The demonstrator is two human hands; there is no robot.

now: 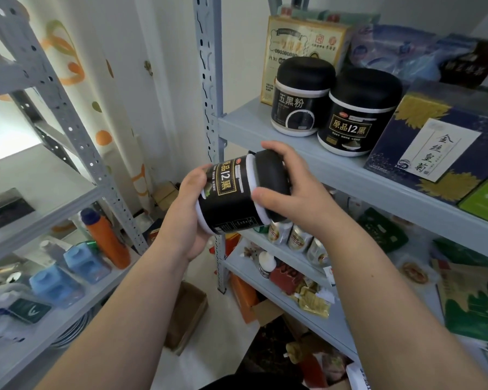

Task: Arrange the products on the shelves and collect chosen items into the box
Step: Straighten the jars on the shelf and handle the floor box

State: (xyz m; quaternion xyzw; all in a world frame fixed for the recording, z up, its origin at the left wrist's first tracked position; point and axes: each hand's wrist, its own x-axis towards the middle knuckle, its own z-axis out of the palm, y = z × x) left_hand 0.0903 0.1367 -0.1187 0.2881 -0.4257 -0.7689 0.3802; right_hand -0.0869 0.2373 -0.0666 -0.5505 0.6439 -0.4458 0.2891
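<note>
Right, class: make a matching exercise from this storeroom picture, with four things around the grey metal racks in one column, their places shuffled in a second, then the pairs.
1 orange plastic bottle with blue cap
2 dark blue flat carton with gold flowers
3 open brown cardboard box
4 black round jar tipped sideways

A on the floor
B held by left hand and right hand
C right rack's upper shelf
D left rack's lower shelf

Pairs: 1-D, 2-C, 3-A, 4-B

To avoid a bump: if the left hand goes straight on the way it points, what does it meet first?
Likely the front edge of the shelf, with the standing jar just behind it. The left hand points up and right with the held jar; depth is unclear.
</note>
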